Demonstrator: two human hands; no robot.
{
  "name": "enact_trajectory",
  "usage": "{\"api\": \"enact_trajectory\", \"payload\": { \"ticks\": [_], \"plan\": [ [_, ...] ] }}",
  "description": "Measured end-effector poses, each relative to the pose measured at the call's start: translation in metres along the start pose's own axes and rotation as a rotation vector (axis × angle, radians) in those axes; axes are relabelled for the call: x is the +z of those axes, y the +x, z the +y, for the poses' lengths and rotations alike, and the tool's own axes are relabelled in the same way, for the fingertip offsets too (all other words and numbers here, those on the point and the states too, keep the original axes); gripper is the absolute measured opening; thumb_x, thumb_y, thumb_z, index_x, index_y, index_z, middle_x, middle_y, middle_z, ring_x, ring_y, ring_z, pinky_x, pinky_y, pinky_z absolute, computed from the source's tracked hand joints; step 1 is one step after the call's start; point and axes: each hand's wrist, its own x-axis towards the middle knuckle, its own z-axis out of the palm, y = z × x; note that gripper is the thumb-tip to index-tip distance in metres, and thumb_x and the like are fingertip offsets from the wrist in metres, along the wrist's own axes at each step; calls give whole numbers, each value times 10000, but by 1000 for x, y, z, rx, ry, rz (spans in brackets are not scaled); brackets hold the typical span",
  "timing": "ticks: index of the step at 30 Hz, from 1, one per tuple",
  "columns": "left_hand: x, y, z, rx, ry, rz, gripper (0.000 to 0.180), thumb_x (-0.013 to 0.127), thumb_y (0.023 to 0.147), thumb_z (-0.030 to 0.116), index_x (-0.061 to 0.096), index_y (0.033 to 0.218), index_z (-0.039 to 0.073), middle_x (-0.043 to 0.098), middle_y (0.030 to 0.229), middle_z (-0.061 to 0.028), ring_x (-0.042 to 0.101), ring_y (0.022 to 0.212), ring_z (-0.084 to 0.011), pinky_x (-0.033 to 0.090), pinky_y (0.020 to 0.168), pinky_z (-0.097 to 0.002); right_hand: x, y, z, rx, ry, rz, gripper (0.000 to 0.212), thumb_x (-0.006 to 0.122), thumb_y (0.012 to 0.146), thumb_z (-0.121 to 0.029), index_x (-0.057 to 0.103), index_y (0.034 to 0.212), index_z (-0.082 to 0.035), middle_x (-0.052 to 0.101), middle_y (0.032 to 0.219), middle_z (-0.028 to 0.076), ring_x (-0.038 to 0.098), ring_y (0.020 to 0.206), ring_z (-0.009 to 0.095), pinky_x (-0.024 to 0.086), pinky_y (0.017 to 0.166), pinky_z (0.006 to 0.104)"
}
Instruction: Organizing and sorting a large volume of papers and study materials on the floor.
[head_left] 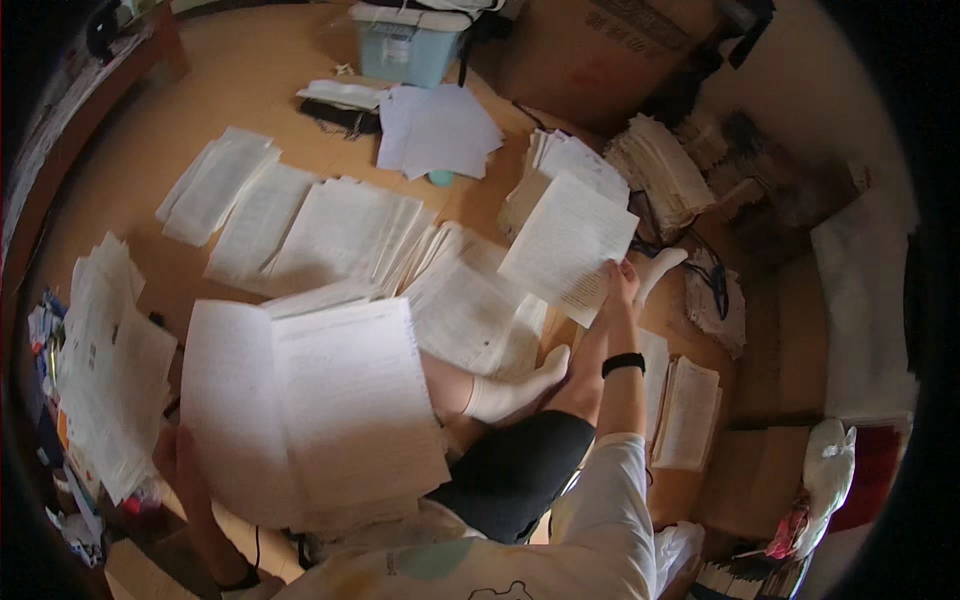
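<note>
My right hand (622, 284) reaches forward to the right and pinches a printed sheet of paper (568, 240) by its lower right corner. The sheet is held over a paper stack (585, 165). Over my lap lies a wide spread of folded paper sheets (345, 400), open along a vertical crease. At its left edge is my left hand (178, 462), in shadow, gripping that edge; its fingers are partly hidden. Beyond the spread, more printed sheets (470, 300) lie by my socked foot (520, 392).
Paper piles (330, 235) lie on the wooden floor, with loose white sheets (440, 130) farther off. A light-blue bin (405, 50) and a large cardboard box (600, 55) stand at the back. Bundled papers (660, 170) and a small stack (687, 412) lie right; large sheets (110, 370) left.
</note>
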Motion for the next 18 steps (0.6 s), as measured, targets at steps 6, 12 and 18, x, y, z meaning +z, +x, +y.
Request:
{"api": "enact_trajectory", "payload": {
  "ticks": [6, 12, 18],
  "plan": [
    [10, 16, 1, 46, 16, -73, 267, 529, 813, 177, 442, 591, 59, 399, 560, 49, 341, 538, -51, 269, 479, -217, -37, 112, 66, -309, -444, 293, 233, 632, 678, -151, 601, 822, 31, 584, 693, 67, 544, 622, 149, 421, 544, 269],
    [19, 12, 16, -35, 23, -48, 222, 540, 810, 152, 484, 616, 59, 433, 580, 56, 362, 543, -37, 286, 484, -205, 28, 53, -24, -152, -648, 87, 227, 605, 707, -191, 587, 794, 18, 585, 688, 98, 581, 635, 208, 443, 548, 316],
    [8, 8, 0, -96, -99, -6, 201, 544, 805, 151, 516, 636, 46, 453, 593, 60, 376, 553, -28, 295, 504, -192, 22, -38, -34, 131, -412, -274, 211, 591, 727, -184, 572, 804, 11, 578, 706, 95, 581, 656, 209, 451, 566, 307]
  ]
}}
